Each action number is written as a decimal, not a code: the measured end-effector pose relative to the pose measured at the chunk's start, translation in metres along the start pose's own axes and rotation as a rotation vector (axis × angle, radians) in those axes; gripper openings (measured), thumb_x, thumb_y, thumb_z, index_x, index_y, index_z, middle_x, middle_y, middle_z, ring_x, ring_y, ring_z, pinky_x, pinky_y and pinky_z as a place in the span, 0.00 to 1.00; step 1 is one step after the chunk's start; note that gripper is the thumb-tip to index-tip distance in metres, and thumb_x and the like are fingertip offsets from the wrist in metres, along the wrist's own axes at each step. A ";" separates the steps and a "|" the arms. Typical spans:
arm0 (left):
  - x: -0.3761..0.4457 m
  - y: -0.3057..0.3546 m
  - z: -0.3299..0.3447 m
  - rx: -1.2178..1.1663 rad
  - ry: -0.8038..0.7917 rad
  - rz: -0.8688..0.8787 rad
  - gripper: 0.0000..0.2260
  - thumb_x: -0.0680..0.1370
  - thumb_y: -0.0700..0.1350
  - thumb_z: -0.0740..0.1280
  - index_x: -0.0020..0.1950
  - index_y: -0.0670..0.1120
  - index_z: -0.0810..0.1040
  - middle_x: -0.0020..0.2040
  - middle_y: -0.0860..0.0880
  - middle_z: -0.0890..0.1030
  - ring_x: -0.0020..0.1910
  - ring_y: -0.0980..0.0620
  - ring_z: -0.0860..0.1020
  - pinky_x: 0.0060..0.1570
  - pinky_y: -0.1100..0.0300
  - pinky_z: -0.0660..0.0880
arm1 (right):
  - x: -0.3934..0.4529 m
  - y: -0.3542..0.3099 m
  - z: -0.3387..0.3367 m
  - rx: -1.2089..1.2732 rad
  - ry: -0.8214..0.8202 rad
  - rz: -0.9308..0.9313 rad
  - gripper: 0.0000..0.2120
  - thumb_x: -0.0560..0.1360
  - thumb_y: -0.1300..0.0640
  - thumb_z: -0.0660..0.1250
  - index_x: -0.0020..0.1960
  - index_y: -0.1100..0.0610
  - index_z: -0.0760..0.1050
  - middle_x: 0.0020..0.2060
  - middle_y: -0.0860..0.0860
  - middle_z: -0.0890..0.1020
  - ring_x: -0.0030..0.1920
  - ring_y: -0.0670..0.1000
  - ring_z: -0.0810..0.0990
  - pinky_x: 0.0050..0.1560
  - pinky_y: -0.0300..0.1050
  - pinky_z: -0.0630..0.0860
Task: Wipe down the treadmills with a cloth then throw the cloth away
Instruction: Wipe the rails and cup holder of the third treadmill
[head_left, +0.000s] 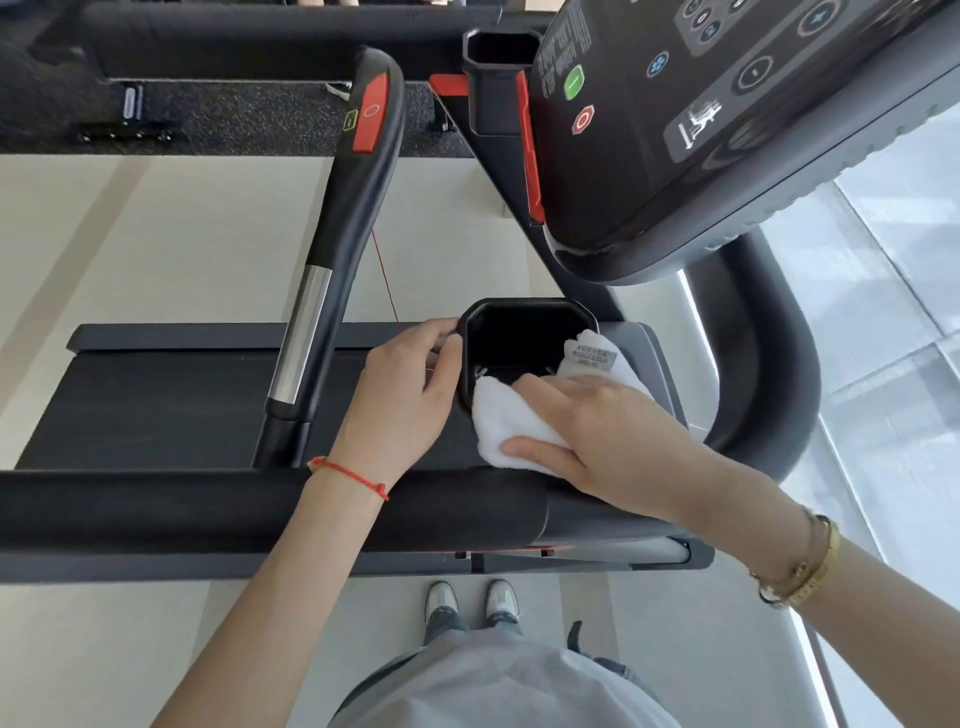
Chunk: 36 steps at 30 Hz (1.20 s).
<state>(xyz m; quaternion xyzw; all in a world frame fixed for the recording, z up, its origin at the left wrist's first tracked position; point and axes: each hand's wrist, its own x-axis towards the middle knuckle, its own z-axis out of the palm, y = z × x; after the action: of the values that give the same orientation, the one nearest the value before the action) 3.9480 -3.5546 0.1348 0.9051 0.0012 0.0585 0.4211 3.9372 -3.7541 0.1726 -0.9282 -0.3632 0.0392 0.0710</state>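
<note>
A white cloth (506, 423) with a small label lies over the near rim of a black cup holder (519, 332) on the treadmill (156, 405). My right hand (597, 431) holds the cloth, thumb curled under its near edge and fingers reaching into the holder. My left hand (410, 389) grips the holder's left rim with curled fingers. The treadmill's console (701, 130) with green and red buttons rises at the upper right.
A black handrail (343, 234) with a red panel and silver grip stands left of the holder. A thick black side bar (260, 509) runs across in front of me. A second cup holder (498, 78) sits farther back. Pale floor and a window lie to the right.
</note>
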 end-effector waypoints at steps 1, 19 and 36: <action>0.000 0.000 0.000 0.001 -0.001 -0.001 0.14 0.82 0.48 0.58 0.63 0.51 0.79 0.48 0.56 0.82 0.45 0.68 0.77 0.44 0.79 0.68 | -0.005 0.001 -0.002 0.025 -0.002 -0.004 0.23 0.80 0.39 0.51 0.60 0.55 0.71 0.45 0.48 0.78 0.46 0.53 0.77 0.44 0.40 0.65; -0.002 0.005 0.002 0.055 0.006 0.035 0.13 0.82 0.46 0.61 0.65 0.48 0.77 0.50 0.56 0.79 0.43 0.66 0.76 0.44 0.84 0.65 | 0.015 0.015 0.011 0.418 0.278 0.616 0.24 0.81 0.49 0.59 0.66 0.68 0.60 0.61 0.60 0.70 0.51 0.50 0.69 0.42 0.32 0.58; -0.001 0.004 0.002 0.048 0.006 0.034 0.13 0.81 0.46 0.62 0.64 0.50 0.77 0.51 0.56 0.81 0.45 0.64 0.78 0.46 0.81 0.68 | 0.033 0.045 0.002 0.394 0.119 0.535 0.23 0.81 0.47 0.59 0.66 0.65 0.61 0.52 0.55 0.72 0.48 0.55 0.75 0.41 0.41 0.61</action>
<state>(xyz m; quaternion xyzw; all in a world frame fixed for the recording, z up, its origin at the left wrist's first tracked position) 3.9472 -3.5586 0.1363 0.9147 -0.0114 0.0683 0.3982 3.9909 -3.7638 0.1626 -0.9598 -0.0873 0.0716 0.2571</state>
